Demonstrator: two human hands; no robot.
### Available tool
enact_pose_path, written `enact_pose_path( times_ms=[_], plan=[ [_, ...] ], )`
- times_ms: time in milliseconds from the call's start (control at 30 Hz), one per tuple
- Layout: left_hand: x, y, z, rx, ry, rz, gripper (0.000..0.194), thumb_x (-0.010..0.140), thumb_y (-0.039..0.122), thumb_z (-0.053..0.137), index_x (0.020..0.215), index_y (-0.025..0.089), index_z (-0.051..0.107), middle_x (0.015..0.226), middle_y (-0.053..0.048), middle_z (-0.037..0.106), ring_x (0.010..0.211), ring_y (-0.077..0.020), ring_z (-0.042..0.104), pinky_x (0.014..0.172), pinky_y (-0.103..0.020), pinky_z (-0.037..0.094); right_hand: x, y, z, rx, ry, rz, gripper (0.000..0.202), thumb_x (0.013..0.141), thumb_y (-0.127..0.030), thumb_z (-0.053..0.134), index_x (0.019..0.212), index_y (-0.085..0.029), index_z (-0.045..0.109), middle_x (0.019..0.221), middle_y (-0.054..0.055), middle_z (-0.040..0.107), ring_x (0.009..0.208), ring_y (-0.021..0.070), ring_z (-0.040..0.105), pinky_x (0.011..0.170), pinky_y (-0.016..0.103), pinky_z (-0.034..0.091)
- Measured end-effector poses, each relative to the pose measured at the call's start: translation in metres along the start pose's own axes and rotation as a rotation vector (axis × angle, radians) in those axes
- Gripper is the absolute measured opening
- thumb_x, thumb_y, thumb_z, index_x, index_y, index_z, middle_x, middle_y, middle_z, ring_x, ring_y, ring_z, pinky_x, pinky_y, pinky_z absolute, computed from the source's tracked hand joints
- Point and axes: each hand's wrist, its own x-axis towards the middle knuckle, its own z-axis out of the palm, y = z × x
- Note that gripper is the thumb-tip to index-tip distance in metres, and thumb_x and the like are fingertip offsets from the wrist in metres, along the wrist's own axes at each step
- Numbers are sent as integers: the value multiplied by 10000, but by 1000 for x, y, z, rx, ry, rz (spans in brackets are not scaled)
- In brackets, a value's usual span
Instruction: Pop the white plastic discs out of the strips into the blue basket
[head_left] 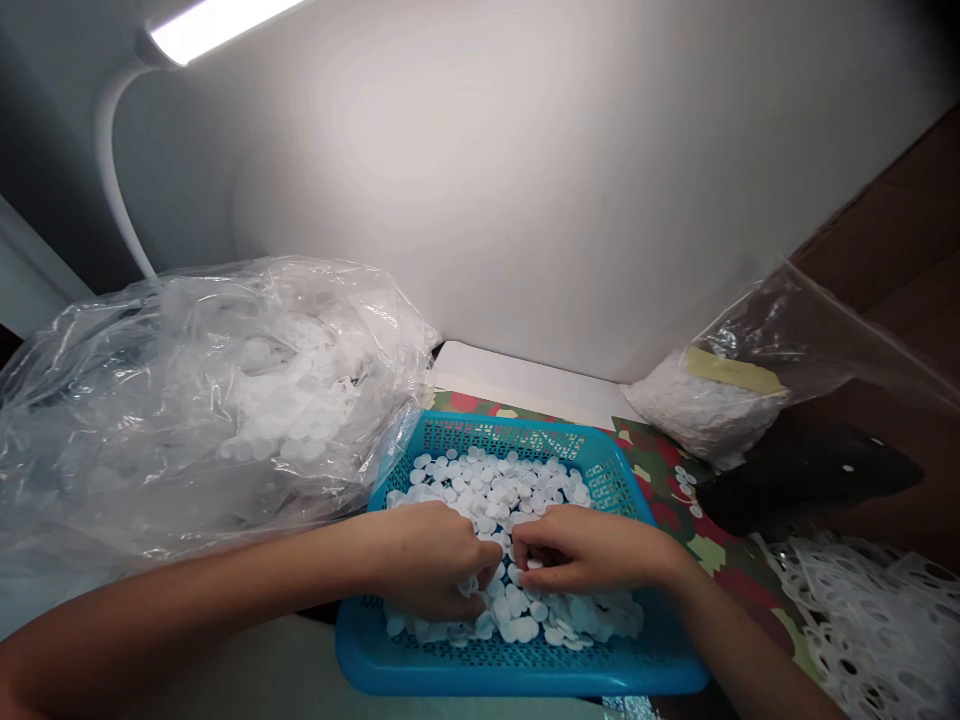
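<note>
Reaching inside the basket rim (517, 683), the right hand (604, 548) pinches a disc (534, 564), left hand (424, 555) curled, hold unclear.

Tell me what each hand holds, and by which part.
The right hand seems to hold a disc between thumb and fingers, its gripped part unclear. What the left hand holds cannot be told.
</note>
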Motion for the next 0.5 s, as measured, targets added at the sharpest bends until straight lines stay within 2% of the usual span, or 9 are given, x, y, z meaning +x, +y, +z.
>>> enact_pose_path(
  times_ms=[500],
  plan=[
    [0, -3, 2, 16, 16, 17, 191, 774, 365, 500, 904, 241, 564, 564, -7, 578, 472, -171, 506, 408, -263, 217, 0, 1, 0, -17, 3, -4, 108, 836, -284, 480, 836, -192, 538, 625, -45, 514, 560, 77, 452, 520, 189, 307]
  ],
)
